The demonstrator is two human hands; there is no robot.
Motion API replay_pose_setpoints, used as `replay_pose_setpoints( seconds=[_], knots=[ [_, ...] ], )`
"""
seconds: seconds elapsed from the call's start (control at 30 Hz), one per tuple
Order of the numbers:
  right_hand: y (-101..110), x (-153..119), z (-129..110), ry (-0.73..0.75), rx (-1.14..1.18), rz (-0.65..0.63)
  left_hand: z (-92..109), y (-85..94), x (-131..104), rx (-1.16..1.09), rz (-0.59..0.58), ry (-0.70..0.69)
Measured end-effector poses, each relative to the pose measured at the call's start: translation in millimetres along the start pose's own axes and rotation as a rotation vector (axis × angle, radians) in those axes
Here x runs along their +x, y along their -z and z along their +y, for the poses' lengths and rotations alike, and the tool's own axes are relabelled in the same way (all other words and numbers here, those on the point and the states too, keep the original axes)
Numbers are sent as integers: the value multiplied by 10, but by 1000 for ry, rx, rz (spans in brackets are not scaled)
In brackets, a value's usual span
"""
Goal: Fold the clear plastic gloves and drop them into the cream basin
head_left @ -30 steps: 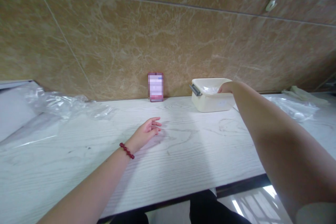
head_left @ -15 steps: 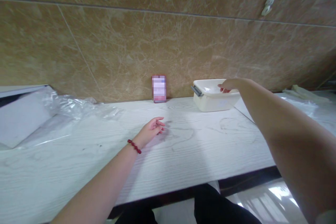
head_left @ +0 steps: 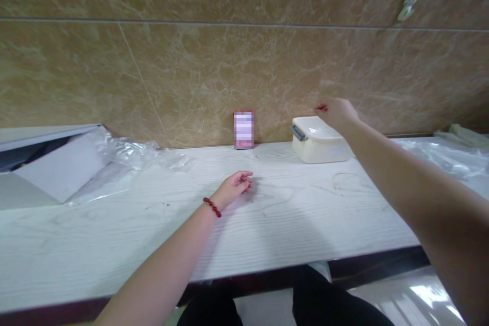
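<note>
My left hand rests on the white wood-grain table, its fingers loosely curled and apart, holding nothing. A red bead bracelet is round that wrist. My right hand is raised over a cream plastic box by the wall, its fingers pinched on a small red thing, too blurred to name. A grey latch sticks out at the box's left end. The box's inside is hard to make out, and my right hand covers part of its rim.
A phone with a blurred screen stands against the brown marbled wall. At left lies an open white carton beside crumpled clear plastic. More clear plastic lies at right. The table's dark front edge is near my legs.
My right hand has risen out of the cream box with the small red thing. My left hand stays in place on the table. The view has shifted slightly left.
</note>
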State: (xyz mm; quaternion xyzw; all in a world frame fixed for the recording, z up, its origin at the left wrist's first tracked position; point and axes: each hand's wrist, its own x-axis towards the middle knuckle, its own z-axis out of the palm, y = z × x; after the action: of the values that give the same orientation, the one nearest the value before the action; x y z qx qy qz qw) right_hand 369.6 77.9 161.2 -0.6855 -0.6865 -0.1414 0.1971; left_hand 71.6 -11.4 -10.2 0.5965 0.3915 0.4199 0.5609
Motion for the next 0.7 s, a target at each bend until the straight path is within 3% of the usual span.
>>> replay_pose_setpoints(
  seconds=[0.1, 0.17, 0.37, 0.53, 0.7],
  knots=[
    [-16, -275, -435, 89, 163, 78, -4, -2, 0, 2, -4, -12],
    [-110, -486, -707, 142, 294, 49, 7, -9, -2, -2, 15, -11],
    [-612, -1079, -1303, 248, 559, -54, 18, -31, -6, 11, 43, -12],
    [-993, -1310, -1398, 259, 719, -23, -4, 55, 25, 185, 87, -88],
    [-1176, -1289, -1245, 197, 792, -65, 158, 454, 31, 565, 435, -181]
  ],
)
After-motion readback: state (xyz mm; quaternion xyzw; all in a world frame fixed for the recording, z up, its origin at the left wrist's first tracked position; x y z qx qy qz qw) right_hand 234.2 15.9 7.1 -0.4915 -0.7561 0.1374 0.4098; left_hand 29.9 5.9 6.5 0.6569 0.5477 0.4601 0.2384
